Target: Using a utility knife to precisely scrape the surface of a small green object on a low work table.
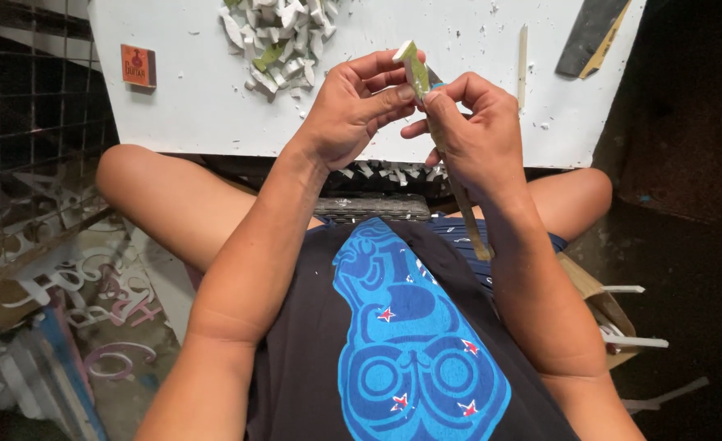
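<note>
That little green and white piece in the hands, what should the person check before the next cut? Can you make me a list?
1. Left hand grips the green and white piece firmly: ok.
2. Right hand holds the long tool: ok.
3. Fingers clear of the tool's tip: cannot tell, it is hidden behind them.
4. Work held over the white board: ok.
5. Pile of cut bits away from the hands: ok.

Small green-and-white foam piece point(411, 67), upright, slightly tilted; long thin wooden-handled blade point(459, 192) against its right edge.
</note>
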